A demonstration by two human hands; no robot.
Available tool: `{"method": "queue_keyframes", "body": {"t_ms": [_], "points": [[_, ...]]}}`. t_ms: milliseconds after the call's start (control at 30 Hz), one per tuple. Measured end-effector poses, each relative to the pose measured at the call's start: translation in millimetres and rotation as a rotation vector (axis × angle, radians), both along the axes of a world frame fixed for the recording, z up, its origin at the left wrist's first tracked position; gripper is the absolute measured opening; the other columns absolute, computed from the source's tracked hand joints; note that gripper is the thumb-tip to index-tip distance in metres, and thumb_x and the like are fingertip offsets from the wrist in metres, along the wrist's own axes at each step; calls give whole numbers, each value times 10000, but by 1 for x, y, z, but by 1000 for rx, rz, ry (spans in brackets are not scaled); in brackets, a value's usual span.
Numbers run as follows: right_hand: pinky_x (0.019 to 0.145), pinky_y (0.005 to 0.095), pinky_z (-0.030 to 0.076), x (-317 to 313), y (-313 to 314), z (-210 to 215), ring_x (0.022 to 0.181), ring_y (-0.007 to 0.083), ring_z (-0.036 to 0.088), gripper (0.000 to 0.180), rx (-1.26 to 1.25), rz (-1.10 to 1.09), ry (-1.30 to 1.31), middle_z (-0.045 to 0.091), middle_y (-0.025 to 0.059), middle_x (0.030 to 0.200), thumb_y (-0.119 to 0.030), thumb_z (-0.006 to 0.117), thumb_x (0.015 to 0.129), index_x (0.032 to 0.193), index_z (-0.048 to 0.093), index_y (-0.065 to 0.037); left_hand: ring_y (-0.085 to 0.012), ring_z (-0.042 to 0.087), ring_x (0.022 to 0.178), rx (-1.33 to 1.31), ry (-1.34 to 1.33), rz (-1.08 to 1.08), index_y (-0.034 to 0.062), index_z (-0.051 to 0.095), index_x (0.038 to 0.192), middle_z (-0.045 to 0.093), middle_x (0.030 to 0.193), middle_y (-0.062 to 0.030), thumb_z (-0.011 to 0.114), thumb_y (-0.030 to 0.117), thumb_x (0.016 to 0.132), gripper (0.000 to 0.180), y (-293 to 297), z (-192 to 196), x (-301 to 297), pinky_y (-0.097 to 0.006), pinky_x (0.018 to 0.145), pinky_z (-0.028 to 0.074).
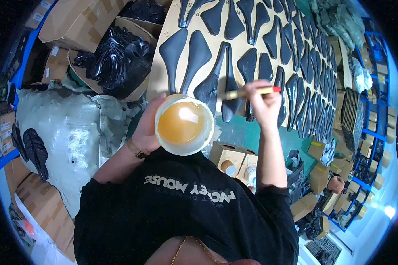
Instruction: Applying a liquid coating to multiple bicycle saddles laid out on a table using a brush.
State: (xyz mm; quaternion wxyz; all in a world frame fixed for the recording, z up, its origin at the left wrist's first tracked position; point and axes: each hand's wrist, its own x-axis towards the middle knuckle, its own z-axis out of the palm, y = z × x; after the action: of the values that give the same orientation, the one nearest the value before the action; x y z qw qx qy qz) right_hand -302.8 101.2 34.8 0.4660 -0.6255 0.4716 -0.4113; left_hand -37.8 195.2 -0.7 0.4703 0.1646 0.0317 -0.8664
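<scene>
My left hand [146,126] is wrapped round a white tub [210,130] with amber liquid [177,126] in it. Between the fingers of my right hand [266,104] is a paintbrush [241,93] with a yellowish handle and a red end. Its bristles, blurred by motion, point left over a slotted black bicycle-saddle-shaped piece [208,90] on the board's near edge; whether they touch it I cannot tell. That piece and several nearby look glossy, while farther black pieces [199,51] look matt.
A pale board [161,75] carries rows of black pieces. At left stand a carton of shiny black pieces [119,62] and a grey-covered heap [70,137]. An open carton [230,154] with containers stands below the board. Blue shelving [371,154] lines the right.
</scene>
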Motion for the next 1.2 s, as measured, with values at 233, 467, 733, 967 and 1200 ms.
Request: {"method": "queue_keyframes", "body": {"t_ms": [233, 467, 733, 967, 1200], "points": [[669, 246, 489, 2, -13, -7, 728, 109, 614, 100, -64, 124, 86, 655, 46, 769, -103, 648, 804, 831, 642, -7, -230, 542, 1139, -10, -9, 78, 14, 520, 1224, 586, 1195, -121, 368, 379, 973, 468, 2, 4, 4, -389, 1006, 396], [637, 227, 481, 7, -76, 0, 670, 108, 590, 148, -187, -149, 222, 639, 46, 755, -146, 623, 879, 852, 628, -1, -222, 552, 1120, -10, -65, 128, 23, 530, 1210, 592, 1184, -116, 353, 368, 980, 451, -3, 7, -2, -378, 998, 403], [636, 218, 485, 13, -100, 18, 688, 96, 609, 180, -196, -81, 390, 651, 53, 742, -175, 614, 883, 871, 629, 5, -228, 542, 1135, -40, -40, 169, 30, 520, 1218, 581, 1201, -115, 340, 390, 976, 470, -5, 10, 2, -385, 994, 403], [643, 213, 479, 7, -108, 20, 684, 90, 604, 180, -86, -26, 258, 651, 16, 777, -176, 607, 876, 934, 649, -11, -235, 533, 1146, -58, 70, 191, 35, 505, 1243, 568, 1223, -116, 331, 413, 968, 499, -5, 0, 10, -399, 1002, 393], [644, 227, 494, 8, -69, 7, 669, 103, 612, 118, -12, 0, 131, 648, 54, 771, -99, 571, 888, 880, 632, 2, -235, 524, 1156, -73, 76, 270, 42, 481, 1275, 552, 1244, -118, 328, 387, 975, 482, 4, -4, 15, -394, 1014, 386]]}}
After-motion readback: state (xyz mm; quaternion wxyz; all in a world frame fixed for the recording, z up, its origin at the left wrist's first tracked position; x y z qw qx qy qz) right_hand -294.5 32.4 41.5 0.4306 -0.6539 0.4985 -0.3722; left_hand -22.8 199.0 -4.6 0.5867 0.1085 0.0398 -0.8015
